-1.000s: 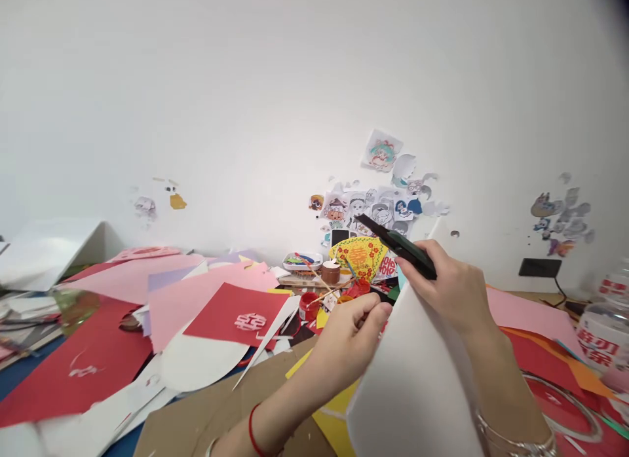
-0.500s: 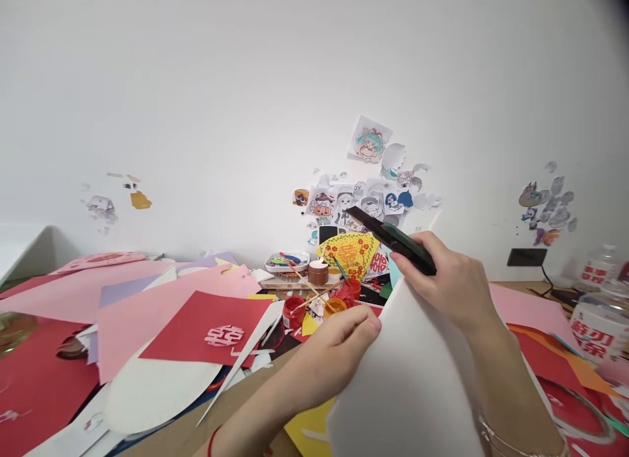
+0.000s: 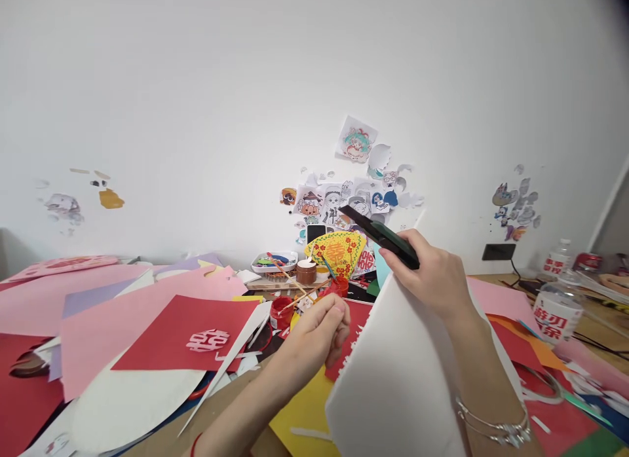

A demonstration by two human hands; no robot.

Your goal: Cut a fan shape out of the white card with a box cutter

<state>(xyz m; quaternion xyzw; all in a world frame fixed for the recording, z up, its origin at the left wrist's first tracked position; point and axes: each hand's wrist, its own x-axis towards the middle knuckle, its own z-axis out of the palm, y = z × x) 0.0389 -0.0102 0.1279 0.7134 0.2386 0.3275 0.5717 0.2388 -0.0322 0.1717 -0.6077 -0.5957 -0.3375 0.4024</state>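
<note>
By the white board (image 3: 393,372), the knife (image 3: 381,236) slants, blade up-left.

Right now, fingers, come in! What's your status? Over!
Right fingers gripping dark cutter. Left fingers curled, contents hidden. White board between forearms, left edge ragged. Red jar beyond left fingers, brushes nearby.

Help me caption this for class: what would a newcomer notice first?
Probably the dark cutter in the right hand, raised in front of the cartoon cutouts on the wall. Then the large white board below it, and the bright red sheet on the left.
</note>
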